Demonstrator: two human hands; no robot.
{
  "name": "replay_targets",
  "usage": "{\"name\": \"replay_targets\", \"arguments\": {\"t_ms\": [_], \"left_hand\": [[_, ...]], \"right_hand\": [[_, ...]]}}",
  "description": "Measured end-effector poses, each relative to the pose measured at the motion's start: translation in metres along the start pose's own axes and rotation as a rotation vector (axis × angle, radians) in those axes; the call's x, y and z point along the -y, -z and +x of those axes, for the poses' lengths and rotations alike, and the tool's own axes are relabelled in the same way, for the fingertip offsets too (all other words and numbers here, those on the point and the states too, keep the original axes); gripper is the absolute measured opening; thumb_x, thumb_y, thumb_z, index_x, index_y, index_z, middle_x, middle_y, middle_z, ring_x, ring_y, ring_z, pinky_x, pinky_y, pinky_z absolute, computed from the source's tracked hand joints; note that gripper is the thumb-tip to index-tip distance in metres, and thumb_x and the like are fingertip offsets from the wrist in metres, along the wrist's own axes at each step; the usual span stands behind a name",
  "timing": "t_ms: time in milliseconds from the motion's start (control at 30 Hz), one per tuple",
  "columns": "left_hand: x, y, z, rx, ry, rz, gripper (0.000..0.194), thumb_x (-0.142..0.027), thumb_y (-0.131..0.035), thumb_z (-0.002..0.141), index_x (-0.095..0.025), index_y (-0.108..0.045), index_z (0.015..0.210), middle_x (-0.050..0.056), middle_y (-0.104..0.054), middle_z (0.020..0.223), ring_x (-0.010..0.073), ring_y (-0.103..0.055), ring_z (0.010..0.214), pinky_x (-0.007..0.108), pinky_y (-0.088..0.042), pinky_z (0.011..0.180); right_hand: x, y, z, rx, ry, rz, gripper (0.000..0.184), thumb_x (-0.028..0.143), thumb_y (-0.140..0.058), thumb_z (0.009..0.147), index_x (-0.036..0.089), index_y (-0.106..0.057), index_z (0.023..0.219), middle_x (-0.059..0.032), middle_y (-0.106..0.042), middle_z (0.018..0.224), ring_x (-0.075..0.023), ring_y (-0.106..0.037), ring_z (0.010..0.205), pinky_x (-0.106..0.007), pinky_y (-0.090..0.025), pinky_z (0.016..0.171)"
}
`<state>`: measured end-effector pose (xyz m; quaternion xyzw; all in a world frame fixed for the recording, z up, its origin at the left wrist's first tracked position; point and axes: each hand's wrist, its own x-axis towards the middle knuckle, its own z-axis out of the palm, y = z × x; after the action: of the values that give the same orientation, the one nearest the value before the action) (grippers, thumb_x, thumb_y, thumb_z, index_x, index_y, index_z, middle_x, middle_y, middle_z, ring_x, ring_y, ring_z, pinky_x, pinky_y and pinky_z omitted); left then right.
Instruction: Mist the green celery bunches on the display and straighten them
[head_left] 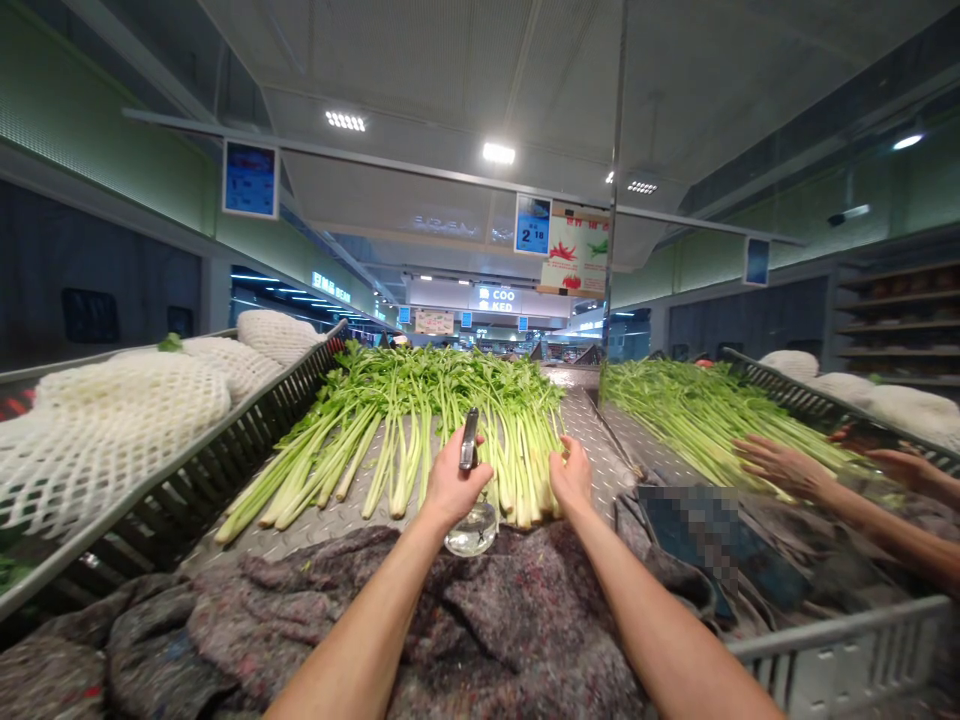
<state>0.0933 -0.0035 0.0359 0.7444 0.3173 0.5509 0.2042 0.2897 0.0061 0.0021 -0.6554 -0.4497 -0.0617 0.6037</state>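
My left hand [452, 482] is closed around a clear spray bottle [472, 535] with a dark trigger head, held upright above the front of the celery. Behind and beside it lie several green celery stalks [405, 455], spread side by side on a patterned metal shelf [337, 515], leaves to the back and pale cut ends toward me. At the right edge of the celery is my right hand [571, 475], fingers stretched forward and slightly curved, holding nothing. Whether its fingertips touch the outer stalks I cannot tell.
A crumpled grey-brown felt blanket [360, 620] covers the front. At left, a dark crate wall [225, 440] borders produce in white foam netting [127, 410]. The mirror [720, 330] on the right reflects celery and hands. Price signs [533, 224] hang overhead.
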Motion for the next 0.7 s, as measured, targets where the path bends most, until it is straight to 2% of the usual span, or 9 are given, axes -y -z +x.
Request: {"name": "replay_targets", "arguments": {"t_ms": [167,267,367,433,500,600,633,700], "left_hand": [[0.004,0.003,0.003,-0.089,0.008,0.044,0.034,-0.021,-0.05,0.06,-0.017,-0.051,0.093,-0.004,-0.049,0.063,0.0097,-0.044,0.054,0.022,-0.035,0.054],[0.003,0.007,0.004,-0.131,0.008,0.076,0.034,-0.023,-0.05,0.061,-0.017,-0.051,0.095,-0.004,-0.048,0.06,0.0101,-0.044,0.053,0.023,-0.036,0.053],[0.001,0.012,0.005,-0.191,-0.004,0.12,0.034,-0.024,-0.05,0.061,-0.017,-0.051,0.095,-0.003,-0.05,0.065,0.0111,-0.046,0.056,0.024,-0.037,0.056],[-0.001,0.015,0.006,-0.209,-0.009,0.144,0.035,-0.024,-0.05,0.061,-0.017,-0.05,0.096,-0.002,-0.051,0.067,0.0116,-0.047,0.057,0.025,-0.038,0.057],[0.0,0.018,0.007,-0.216,-0.013,0.157,0.036,-0.024,-0.049,0.061,-0.018,-0.05,0.096,-0.002,-0.051,0.067,0.0118,-0.047,0.057,0.025,-0.038,0.056],[0.003,0.023,0.008,-0.222,-0.02,0.177,0.036,-0.024,-0.049,0.061,-0.018,-0.049,0.096,-0.002,-0.051,0.066,0.012,-0.047,0.056,0.025,-0.038,0.056],[0.005,0.026,0.007,-0.223,-0.021,0.181,0.036,-0.024,-0.049,0.061,-0.018,-0.05,0.096,-0.003,-0.051,0.065,0.012,-0.047,0.056,0.025,-0.038,0.056],[0.008,0.034,0.007,-0.218,-0.022,0.178,0.035,-0.025,-0.05,0.061,-0.018,-0.05,0.096,-0.003,-0.051,0.064,0.0119,-0.047,0.056,0.025,-0.038,0.056]], "right_hand": [[0.007,0.004,-0.003,-0.001,0.015,0.0,0.043,0.023,-0.036,0.07,0.012,-0.048,0.109,-0.0128,-0.052,0.11,-0.0221,-0.051,0.095,-0.035,-0.037,0.083],[0.016,0.004,-0.005,0.113,0.036,0.026,0.039,0.024,-0.034,0.073,0.012,-0.048,0.107,-0.0118,-0.053,0.107,-0.0192,-0.052,0.092,-0.033,-0.039,0.081],[0.027,0.002,-0.01,0.333,0.072,0.053,0.031,0.025,-0.037,0.073,0.013,-0.053,0.096,-0.0078,-0.059,0.095,-0.0149,-0.056,0.082,-0.028,-0.043,0.073],[0.035,0.003,-0.019,0.502,0.099,0.062,0.021,0.024,-0.043,0.07,0.014,-0.057,0.082,-0.0039,-0.061,0.08,-0.0121,-0.057,0.067,-0.023,-0.044,0.063],[0.042,0.006,-0.033,0.736,0.122,0.042,0.016,0.023,-0.048,0.067,0.014,-0.059,0.075,-0.0005,-0.059,0.065,-0.0098,-0.054,0.053,-0.021,-0.043,0.053],[0.048,0.013,-0.062,1.108,0.247,-0.106,0.031,0.027,-0.054,0.065,0.017,-0.059,0.093,0.0005,-0.058,0.064,-0.0101,-0.052,0.053,-0.021,-0.041,0.051],[0.049,0.014,-0.072,1.177,0.336,-0.182,0.04,0.029,-0.056,0.064,0.018,-0.056,0.103,-0.0009,-0.059,0.071,-0.0117,-0.054,0.058,-0.022,-0.042,0.055],[0.05,0.013,-0.092,1.178,0.54,-0.342,0.054,0.029,-0.059,0.062,0.021,-0.049,0.114,-0.0053,-0.058,0.086,-0.0165,-0.056,0.072,-0.026,-0.043,0.063]]}}
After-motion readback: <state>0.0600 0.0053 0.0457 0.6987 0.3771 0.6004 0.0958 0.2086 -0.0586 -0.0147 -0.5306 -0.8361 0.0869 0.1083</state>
